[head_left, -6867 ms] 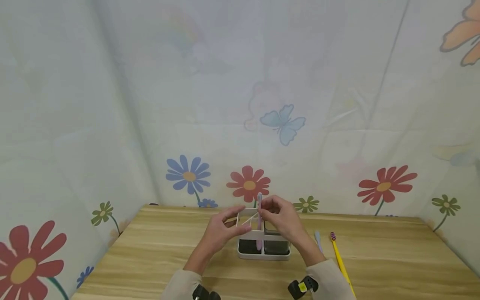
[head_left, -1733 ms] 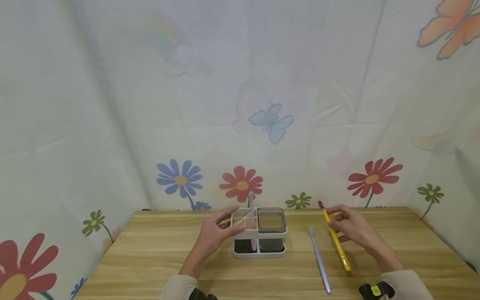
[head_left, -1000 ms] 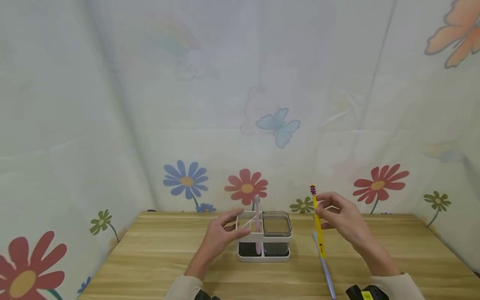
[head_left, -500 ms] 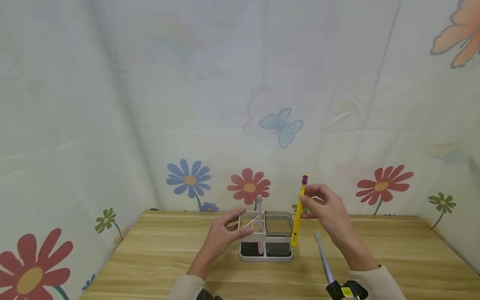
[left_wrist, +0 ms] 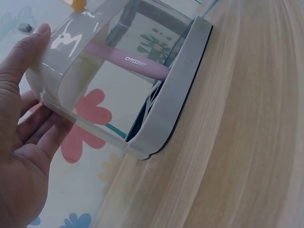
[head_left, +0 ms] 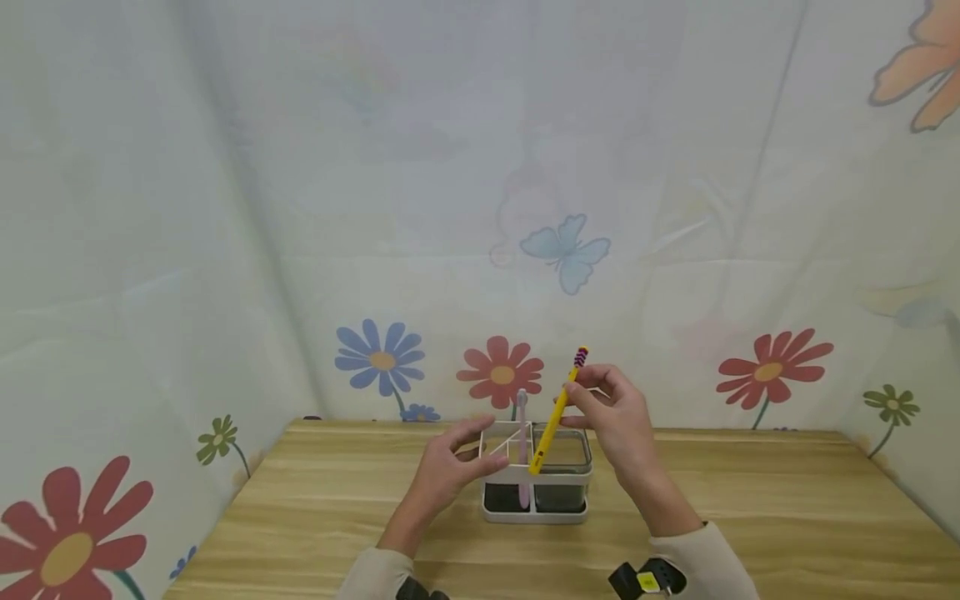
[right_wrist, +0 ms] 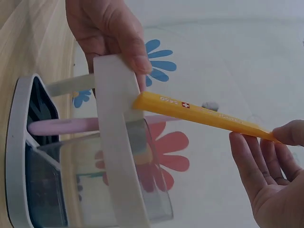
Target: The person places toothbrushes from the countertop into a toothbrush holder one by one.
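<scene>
A white toothbrush holder (head_left: pixel 558 480) stands on the table, a clear cup (head_left: pixel 562 498) in its right side. My left hand (head_left: pixel 442 467) holds the holder's upper frame at the left, thumb in front and fingers around the side. A pink toothbrush (head_left: pixel 522 446) stands upright in a left compartment. My right hand (head_left: pixel 618 421) pinches a yellow toothbrush (head_left: pixel 553 423) near its purple-bristled head. Its handle slants down to the left, the end at the holder's upper frame (right_wrist: pixel 114 90). In the right wrist view that yellow end (right_wrist: pixel 156 104) overlaps the frame; whether they touch, I cannot tell.
The wooden table (head_left: pixel 300 517) runs back to a flower-printed curtain (head_left: pixel 420 208). A thin lilac strip (left_wrist: pixel 209 7) shows past the holder in the left wrist view. The lilac toothbrush is hidden in the head view, where my right forearm now lies.
My right hand let go of the pink toothbrush, picked up the yellow one from the table and carried it left to the holder. My left hand has stayed on the holder.
</scene>
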Demonstrator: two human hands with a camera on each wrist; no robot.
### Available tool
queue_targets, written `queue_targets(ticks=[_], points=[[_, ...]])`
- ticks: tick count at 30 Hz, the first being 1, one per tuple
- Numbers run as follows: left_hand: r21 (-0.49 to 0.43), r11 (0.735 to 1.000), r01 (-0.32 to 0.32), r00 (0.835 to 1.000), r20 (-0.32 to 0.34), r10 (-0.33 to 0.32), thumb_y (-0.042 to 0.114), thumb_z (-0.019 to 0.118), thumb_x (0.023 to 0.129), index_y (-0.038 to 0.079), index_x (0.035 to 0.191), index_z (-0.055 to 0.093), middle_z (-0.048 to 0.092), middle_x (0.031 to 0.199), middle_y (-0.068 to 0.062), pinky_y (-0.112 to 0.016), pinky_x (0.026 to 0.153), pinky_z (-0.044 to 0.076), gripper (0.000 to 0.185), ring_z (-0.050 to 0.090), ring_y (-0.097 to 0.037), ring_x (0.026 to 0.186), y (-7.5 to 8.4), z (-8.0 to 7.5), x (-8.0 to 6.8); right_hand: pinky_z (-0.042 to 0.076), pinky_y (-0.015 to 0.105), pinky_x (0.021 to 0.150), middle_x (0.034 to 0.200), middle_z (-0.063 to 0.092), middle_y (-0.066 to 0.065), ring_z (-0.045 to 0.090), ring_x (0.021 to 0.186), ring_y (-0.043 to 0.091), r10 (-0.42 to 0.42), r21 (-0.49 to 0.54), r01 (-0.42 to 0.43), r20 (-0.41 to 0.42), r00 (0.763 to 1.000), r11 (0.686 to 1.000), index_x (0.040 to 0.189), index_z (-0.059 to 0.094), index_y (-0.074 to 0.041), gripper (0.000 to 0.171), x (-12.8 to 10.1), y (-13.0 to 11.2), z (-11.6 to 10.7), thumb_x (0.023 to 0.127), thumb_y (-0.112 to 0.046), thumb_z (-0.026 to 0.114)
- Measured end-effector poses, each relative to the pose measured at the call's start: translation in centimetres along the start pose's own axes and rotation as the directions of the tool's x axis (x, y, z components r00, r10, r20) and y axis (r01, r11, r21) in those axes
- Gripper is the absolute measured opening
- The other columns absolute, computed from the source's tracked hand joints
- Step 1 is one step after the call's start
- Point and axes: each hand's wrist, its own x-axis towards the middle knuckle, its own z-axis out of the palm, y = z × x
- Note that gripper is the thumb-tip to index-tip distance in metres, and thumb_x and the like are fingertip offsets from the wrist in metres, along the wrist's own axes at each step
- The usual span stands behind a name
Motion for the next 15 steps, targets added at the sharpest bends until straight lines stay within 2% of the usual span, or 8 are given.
queue_targets(ticks=[5, 10, 15], points=[[0.0, 1.0, 0.01, 1.0, -0.002, -0.01, 0.021, 0.09, 0.089, 0.011, 0.144, 0.067, 0.061, 0.147, -0.012, -0.046, 0.109, 0.052, 0.061, 0.059, -0.035, 0.134, 0.1, 0.1, -0.1, 0.067, 0.037, 0.077, 0.114, 0.062, 0.018, 0.073, 0.097, 0.019, -0.025, 0.036, 0.027, -0.047, 0.999, 0.999, 0.124, 0.058, 0.005, 0.023, 0.1, 0.6, 0.9, 0.104, -0.004, 0.067], [-0.004, 1.0, 0.016, 1.0, -0.002, -0.016, 0.021, 0.089, 0.09, 0.011, 0.145, 0.066, 0.061, 0.148, -0.013, -0.046, 0.109, 0.052, 0.061, 0.058, -0.038, 0.134, 0.2, 0.1, -0.2, 0.066, 0.036, 0.077, 0.115, 0.06, 0.019, 0.072, 0.096, 0.02, -0.063, 0.044, 0.067, -0.08, 0.995, 0.997, 0.126, 0.057, 0.003, 0.024, 0.1, 0.9, 1.3, 0.105, -0.002, 0.066], [0.001, 1.0, 0.026, 1.0, -0.005, -0.026, 0.023, 0.089, 0.09, 0.012, 0.145, 0.066, 0.06, 0.148, -0.012, -0.044, 0.109, 0.053, 0.061, 0.058, -0.038, 0.135, 0.3, 0.1, -0.2, 0.066, 0.036, 0.08, 0.116, 0.06, 0.02, 0.072, 0.1, 0.02, -0.057, 0.017, 0.058, -0.071, 0.996, 0.998, 0.126, 0.057, 0.003, 0.024, 0.2, 1.2, 1.6, 0.104, -0.001, 0.067]])
